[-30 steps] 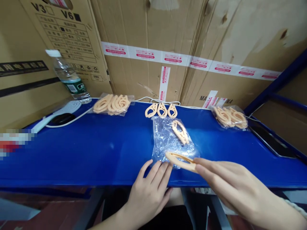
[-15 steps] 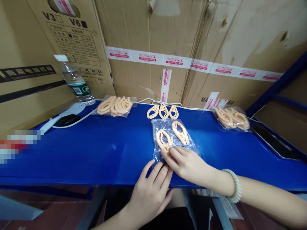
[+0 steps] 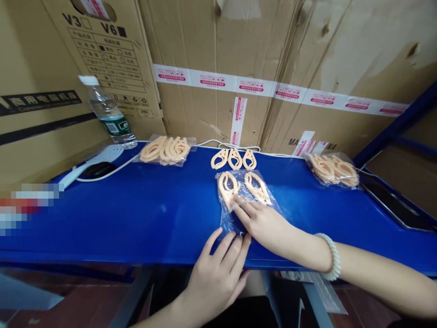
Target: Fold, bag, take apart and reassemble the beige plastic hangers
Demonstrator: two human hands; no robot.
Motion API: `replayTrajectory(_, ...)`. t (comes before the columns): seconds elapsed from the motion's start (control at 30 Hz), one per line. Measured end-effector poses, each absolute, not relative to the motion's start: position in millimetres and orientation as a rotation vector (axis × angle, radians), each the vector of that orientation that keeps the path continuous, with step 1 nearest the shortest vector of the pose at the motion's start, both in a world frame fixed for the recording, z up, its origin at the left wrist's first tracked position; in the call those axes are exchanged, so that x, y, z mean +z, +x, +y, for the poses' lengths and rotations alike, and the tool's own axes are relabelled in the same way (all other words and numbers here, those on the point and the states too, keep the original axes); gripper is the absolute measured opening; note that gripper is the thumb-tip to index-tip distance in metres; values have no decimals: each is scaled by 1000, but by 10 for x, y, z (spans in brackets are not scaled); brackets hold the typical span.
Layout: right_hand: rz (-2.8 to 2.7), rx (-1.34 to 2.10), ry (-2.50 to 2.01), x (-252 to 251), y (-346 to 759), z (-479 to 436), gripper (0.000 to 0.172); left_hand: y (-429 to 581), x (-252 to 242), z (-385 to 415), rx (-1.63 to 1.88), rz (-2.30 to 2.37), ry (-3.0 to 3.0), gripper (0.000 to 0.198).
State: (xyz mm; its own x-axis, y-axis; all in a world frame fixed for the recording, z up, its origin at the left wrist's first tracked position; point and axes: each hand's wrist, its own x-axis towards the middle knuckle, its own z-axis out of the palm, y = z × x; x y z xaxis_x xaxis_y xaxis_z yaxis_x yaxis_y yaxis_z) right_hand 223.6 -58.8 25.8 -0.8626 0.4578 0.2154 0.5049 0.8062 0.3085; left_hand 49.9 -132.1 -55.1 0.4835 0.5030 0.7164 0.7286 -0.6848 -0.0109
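A clear plastic bag [image 3: 235, 222] lies flat on the blue tabletop in front of me. Two beige plastic pieces that look like folded travel hangers are at the bag: the left hanger [image 3: 225, 190] and the right hanger [image 3: 256, 187]. My right hand [image 3: 264, 223] has its fingertips closed on the lower end of the left hanger, partly behind clear film. My left hand [image 3: 220, 269] is open, its fingers spread and resting on the bag's near edge. Three loose hangers [image 3: 234, 159] sit in a row just beyond the bag.
Filled bags of hangers lie at the back left [image 3: 165, 150] and back right [image 3: 332, 169]. A water bottle [image 3: 114, 120], a hairbrush [image 3: 99, 159] and a black oval object [image 3: 99, 170] are at left. A phone-like device [image 3: 392, 205] lies right. Cardboard boxes [image 3: 211, 41] wall the back.
My right hand has moved the left hanger farther from me into the bag, level with the right one. My left hand stays at the bag's near edge.
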Motion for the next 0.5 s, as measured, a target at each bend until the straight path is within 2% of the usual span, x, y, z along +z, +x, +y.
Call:
replayTrajectory(0.1, -2756, -301, -668, 528, 2306, -563, 21, 501, -557, -1317, -1017, -1035, -2399, 49)
replayTrajectory(0.2, -2539, -72, -655, 807, 2435, -130, 27, 499, -538, -1325, -991, -1058, -2416, 53)
replayTrajectory(0.3, -2515, -84, -843, 856, 2589, 644, 50, 494, -507, -1336, -977, -1082, -2427, 53)
replayTrajectory(0.43, -2821, -169, -1204, 593, 2735, 1447, 79, 487, -489, -1340, -936, -1071, -2436, 56)
replayTrajectory(0.5, -2888, -161, -1243, 478, 2770, 1590, 84, 485, -495, -1338, -914, -1070, -2441, 57)
